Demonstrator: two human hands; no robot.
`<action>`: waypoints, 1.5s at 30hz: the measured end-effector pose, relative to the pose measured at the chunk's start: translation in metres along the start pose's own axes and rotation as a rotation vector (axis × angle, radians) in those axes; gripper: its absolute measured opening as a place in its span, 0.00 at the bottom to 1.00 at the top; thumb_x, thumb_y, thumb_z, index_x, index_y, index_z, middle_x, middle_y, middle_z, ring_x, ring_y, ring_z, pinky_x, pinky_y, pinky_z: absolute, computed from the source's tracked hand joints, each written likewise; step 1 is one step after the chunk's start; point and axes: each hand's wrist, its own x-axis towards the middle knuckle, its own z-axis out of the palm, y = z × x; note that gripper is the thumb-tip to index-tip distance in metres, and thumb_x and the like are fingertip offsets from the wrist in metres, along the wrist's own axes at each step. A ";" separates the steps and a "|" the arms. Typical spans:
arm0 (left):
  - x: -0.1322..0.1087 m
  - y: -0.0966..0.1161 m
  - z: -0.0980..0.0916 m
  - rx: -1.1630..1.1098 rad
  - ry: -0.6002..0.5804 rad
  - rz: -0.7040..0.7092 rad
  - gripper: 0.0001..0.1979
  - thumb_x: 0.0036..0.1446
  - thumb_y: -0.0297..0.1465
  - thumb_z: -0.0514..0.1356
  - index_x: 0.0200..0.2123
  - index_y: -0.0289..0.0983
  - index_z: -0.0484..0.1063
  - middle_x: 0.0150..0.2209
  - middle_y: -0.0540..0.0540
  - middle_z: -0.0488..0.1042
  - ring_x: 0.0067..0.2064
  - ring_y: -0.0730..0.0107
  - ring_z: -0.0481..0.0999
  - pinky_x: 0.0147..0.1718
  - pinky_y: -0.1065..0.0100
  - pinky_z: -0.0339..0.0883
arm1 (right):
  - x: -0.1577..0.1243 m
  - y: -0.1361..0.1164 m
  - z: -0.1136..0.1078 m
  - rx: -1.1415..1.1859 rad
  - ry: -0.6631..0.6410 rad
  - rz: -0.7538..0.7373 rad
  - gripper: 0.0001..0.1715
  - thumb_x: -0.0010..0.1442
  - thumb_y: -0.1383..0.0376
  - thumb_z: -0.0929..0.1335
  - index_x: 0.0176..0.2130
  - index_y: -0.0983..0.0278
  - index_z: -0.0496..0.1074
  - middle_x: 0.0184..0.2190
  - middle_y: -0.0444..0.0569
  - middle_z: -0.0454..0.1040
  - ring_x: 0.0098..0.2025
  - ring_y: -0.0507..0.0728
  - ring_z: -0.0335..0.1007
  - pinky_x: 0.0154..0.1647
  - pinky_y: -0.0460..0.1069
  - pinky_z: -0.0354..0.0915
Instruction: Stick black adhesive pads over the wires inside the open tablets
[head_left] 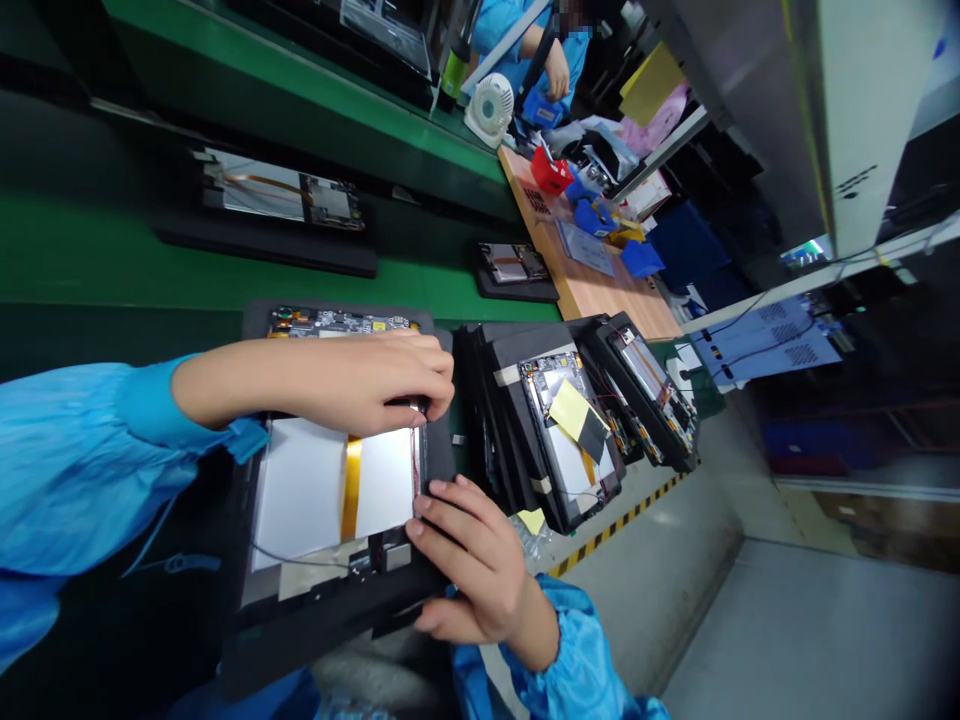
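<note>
An opened tablet (pixel 300 480) lies in front of me on a black foam tray (pixel 300 640). Its white battery, orange flat cable and circuit board are exposed. My left hand (pixel 375 385) reaches across the tablet with its fingers curled together at the right edge. Whatever lies between those fingertips is hidden. Just below, thin red wires (pixel 416 465) run along that edge. My right hand (pixel 480 560) rests its outstretched fingertips on the tablet's lower right edge, thumb apart from the other fingers.
To the right stand stacked black trays bearing another opened tablet (pixel 555 400) with a yellow note (pixel 574 408). More tablets (pixel 281 190) lie on trays along the green bench (pixel 420 280). Beyond are a wooden table (pixel 577 290), a small fan (pixel 491 108) and a co-worker in blue (pixel 502 30).
</note>
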 end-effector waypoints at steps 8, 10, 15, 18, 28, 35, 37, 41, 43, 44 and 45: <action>0.001 0.001 0.000 0.008 0.010 0.000 0.07 0.66 0.27 0.58 0.34 0.41 0.72 0.38 0.47 0.73 0.43 0.60 0.69 0.45 0.61 0.58 | -0.004 0.009 0.007 0.027 -0.004 -0.038 0.30 0.74 0.50 0.64 0.53 0.73 0.79 0.47 0.62 0.84 0.63 0.62 0.77 0.69 0.58 0.68; 0.000 0.001 0.000 0.007 0.009 0.000 0.07 0.65 0.27 0.58 0.34 0.41 0.73 0.38 0.48 0.73 0.43 0.60 0.69 0.45 0.61 0.58 | -0.003 0.010 0.007 0.042 0.001 -0.044 0.29 0.74 0.51 0.65 0.53 0.74 0.79 0.46 0.62 0.85 0.62 0.62 0.78 0.69 0.58 0.68; 0.000 0.001 -0.001 0.017 0.004 0.006 0.07 0.66 0.27 0.57 0.34 0.40 0.72 0.38 0.48 0.73 0.43 0.60 0.69 0.45 0.61 0.57 | 0.006 0.010 0.005 0.067 0.040 -0.030 0.30 0.74 0.49 0.65 0.53 0.73 0.77 0.44 0.60 0.85 0.57 0.62 0.80 0.66 0.57 0.72; 0.000 0.000 0.000 0.021 0.004 0.007 0.07 0.65 0.27 0.57 0.34 0.40 0.72 0.38 0.48 0.73 0.43 0.60 0.69 0.45 0.61 0.57 | 0.010 0.012 0.004 0.068 0.038 -0.045 0.31 0.74 0.47 0.65 0.51 0.72 0.78 0.43 0.60 0.84 0.55 0.61 0.80 0.65 0.56 0.73; 0.000 0.003 0.001 0.029 0.028 0.014 0.05 0.64 0.27 0.59 0.35 0.41 0.72 0.38 0.48 0.74 0.43 0.60 0.69 0.44 0.61 0.58 | 0.022 0.015 -0.006 0.112 -0.025 -0.053 0.28 0.72 0.48 0.69 0.50 0.72 0.77 0.44 0.59 0.82 0.51 0.61 0.79 0.59 0.55 0.77; 0.001 0.007 0.003 0.076 0.029 0.010 0.05 0.63 0.27 0.59 0.33 0.41 0.71 0.38 0.47 0.73 0.42 0.59 0.69 0.43 0.60 0.58 | 0.021 0.019 -0.007 0.083 -0.021 -0.107 0.29 0.71 0.47 0.69 0.51 0.71 0.77 0.44 0.59 0.82 0.51 0.61 0.78 0.58 0.55 0.77; 0.001 0.007 0.003 0.069 0.029 0.015 0.07 0.64 0.27 0.59 0.32 0.41 0.71 0.37 0.47 0.73 0.42 0.59 0.69 0.42 0.60 0.58 | 0.018 0.018 -0.008 0.058 -0.066 -0.105 0.33 0.69 0.45 0.71 0.55 0.71 0.76 0.45 0.58 0.82 0.53 0.62 0.77 0.59 0.56 0.77; 0.002 0.007 0.004 0.064 0.029 0.016 0.06 0.64 0.27 0.59 0.32 0.40 0.71 0.38 0.47 0.74 0.41 0.60 0.69 0.42 0.60 0.59 | 0.012 0.020 -0.007 0.039 -0.081 -0.126 0.36 0.66 0.43 0.71 0.55 0.72 0.77 0.45 0.59 0.83 0.55 0.62 0.78 0.62 0.57 0.75; 0.001 0.008 0.004 0.061 0.030 0.015 0.06 0.63 0.27 0.60 0.32 0.40 0.71 0.37 0.47 0.73 0.41 0.60 0.69 0.42 0.60 0.59 | 0.010 0.023 -0.006 0.047 -0.045 -0.155 0.34 0.67 0.43 0.70 0.52 0.71 0.79 0.44 0.58 0.84 0.55 0.61 0.79 0.62 0.56 0.75; 0.001 0.008 0.004 0.059 0.027 0.014 0.06 0.63 0.27 0.60 0.32 0.40 0.71 0.37 0.47 0.73 0.41 0.60 0.69 0.42 0.60 0.59 | 0.010 0.025 -0.005 0.050 -0.031 -0.168 0.33 0.68 0.43 0.70 0.51 0.70 0.80 0.43 0.58 0.84 0.55 0.61 0.79 0.62 0.55 0.75; 0.001 0.008 0.004 0.058 0.027 0.012 0.06 0.63 0.27 0.60 0.32 0.40 0.71 0.37 0.47 0.73 0.41 0.60 0.69 0.42 0.60 0.59 | 0.010 0.026 -0.004 0.054 -0.021 -0.179 0.32 0.68 0.44 0.70 0.49 0.70 0.81 0.43 0.58 0.84 0.55 0.61 0.80 0.62 0.55 0.75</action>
